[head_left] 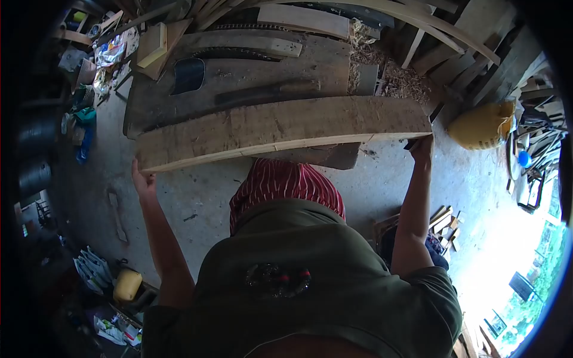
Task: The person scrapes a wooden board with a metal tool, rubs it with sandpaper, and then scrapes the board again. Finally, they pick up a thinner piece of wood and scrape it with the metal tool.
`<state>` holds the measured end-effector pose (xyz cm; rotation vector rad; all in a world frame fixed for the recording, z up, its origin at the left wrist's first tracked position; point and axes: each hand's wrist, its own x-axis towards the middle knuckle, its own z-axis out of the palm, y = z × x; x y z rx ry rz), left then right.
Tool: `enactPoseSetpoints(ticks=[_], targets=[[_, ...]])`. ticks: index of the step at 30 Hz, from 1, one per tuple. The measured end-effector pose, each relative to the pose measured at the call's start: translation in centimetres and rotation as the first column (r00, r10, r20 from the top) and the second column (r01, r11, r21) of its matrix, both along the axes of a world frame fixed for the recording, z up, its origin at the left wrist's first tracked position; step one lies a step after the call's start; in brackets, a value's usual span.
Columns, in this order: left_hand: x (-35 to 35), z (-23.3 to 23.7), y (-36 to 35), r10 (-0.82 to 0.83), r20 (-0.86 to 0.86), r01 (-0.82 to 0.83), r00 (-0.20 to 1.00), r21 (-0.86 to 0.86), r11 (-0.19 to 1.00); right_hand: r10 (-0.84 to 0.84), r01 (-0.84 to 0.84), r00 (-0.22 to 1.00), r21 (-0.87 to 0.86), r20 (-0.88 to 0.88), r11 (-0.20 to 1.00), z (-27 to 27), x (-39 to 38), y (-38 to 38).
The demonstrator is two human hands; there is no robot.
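A long, thick wooden plank (280, 128) spans the view in front of my body, its pale sawn edge facing me and its broad face brown and stained. My left hand (143, 181) grips the plank's left end, with the thumb at the corner. At the opposite end, my right hand (422, 148) is closed on the plank's lower corner; part of its fingers is hidden. A thin dark piece (437, 111) sticks out beside that end. Behind the plank, the wooden workbench (149, 101) is partly covered by it.
On the bench lie a dark flat patch (188, 76), a long dark tool (268, 91) and another wooden piece (239, 42). Wood shavings (406, 82) heap at its right. A yellow sack (482, 126) stands on the floor at right, and wood offcuts (444, 224) lie nearer.
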<state>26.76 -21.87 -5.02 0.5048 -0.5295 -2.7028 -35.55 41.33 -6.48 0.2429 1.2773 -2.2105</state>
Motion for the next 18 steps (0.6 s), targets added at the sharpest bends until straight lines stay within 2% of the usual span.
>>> enactPoseSetpoints(ticks=[1, 2, 3, 4, 5, 6, 7, 9, 10, 11, 12, 13, 14, 15, 16, 17, 18], targets=[[0.0, -0.4, 1.0, -0.001, -0.002, 0.001, 1.0, -0.005, 1.0, -0.049, 0.05, 0.999, -0.008, 0.013, 0.999, 0.2, 0.2, -0.4], [-0.4, -1.5, 2.6, 0.381, 0.294, -0.33, 0.876, -0.208, 0.921, -0.01, 0.011, 1.0, -0.109, 0.007, 0.994, -1.2, -0.5, 0.2], [-2.8, -0.3, 4.9, 0.707, 0.458, -0.522, 0.539, -0.477, 0.707, -0.022, 0.022, 1.0, -0.109, 0.006, 0.994, -1.4, -0.8, -0.2], [-3.5, -0.3, 5.5, 0.701, 0.462, -0.517, 0.544, -0.473, 0.713, -0.068, 0.065, 0.998, -0.159, -0.013, 0.985, -1.4, -0.9, -0.8], [-3.9, -0.4, 6.0, 0.719, 0.451, -0.583, 0.529, -0.422, 0.694, -0.105, 0.096, 0.994, -0.21, -0.03, 0.973, -1.1, -1.0, -1.7], [-3.9, -0.5, 6.4, 0.741, 0.439, -0.649, 0.509, -0.37, 0.665, -0.067, 0.041, 0.992, -0.24, -0.103, 0.97, -0.3, -1.2, -2.8], [-3.6, -1.0, 6.3, 0.744, 0.439, -0.652, 0.503, -0.373, 0.66, -0.061, 0.035, 0.993, -0.242, -0.101, 0.97, -1.1, -2.1, -3.1], [-3.7, -2.3, 6.0, 0.803, 0.351, -0.742, 0.482, -0.323, 0.587, -0.037, 0.05, 0.975, 0.051, -0.22, 0.997, -3.3, -4.5, -3.1], [-4.7, -1.6, 6.7, 0.803, 0.349, -0.744, 0.483, -0.319, 0.587, 0.099, -0.094, 0.971, 0.033, -0.219, 0.995, -4.0, -5.3, -2.8], [-5.6, -0.8, 7.3, 0.813, 0.361, -0.744, 0.457, -0.344, 0.572, 0.102, -0.097, 0.969, 0.033, -0.226, 0.995, -4.5, -5.9, -2.4], [-6.2, -0.2, 7.9, 0.823, 0.375, -0.745, 0.427, -0.369, 0.555, 0.08, 0.027, 0.955, 0.351, -0.287, 0.936, -2.7, -5.1, -3.2], [-6.2, -0.2, 8.0, 0.826, 0.374, -0.751, 0.421, -0.366, 0.549, 0.081, 0.165, 0.933, 0.619, -0.35, 0.768, -1.3, -4.5, -3.5], [-6.3, -0.2, 7.9, 0.82, 0.375, -0.735, 0.433, -0.379, 0.562, 0.107, 0.208, 0.932, 0.752, -0.347, 0.625, -0.6, -4.6, -3.0], [-6.3, -0.3, 7.9, 0.812, 0.375, -0.717, 0.447, -0.392, 0.576, 0.11, 0.207, 0.931, 0.754, -0.347, 0.624, -0.3, -4.6, -2.0], [-6.1, -0.4, 7.8, 0.813, 0.373, -0.719, 0.447, -0.391, 0.574, 0.181, 0.443, 0.822, 0.805, -0.541, 0.395, -0.1, -4.7, -0.8], [-6.2, -0.5, 7.5, 0.83, 0.391, -0.758, 0.399, -0.369, 0.538, 0.3, 0.665, 0.672, 0.73, -0.677, 0.157, -0.1, -4.6, 0.1], [-6.4, -0.6, 7.3, 0.842, 0.41, -0.794, 0.352, -0.347, 0.5, 0.297, 0.67, 0.669, 0.726, -0.682, 0.158, 1.0, -3.6, 0.3]])
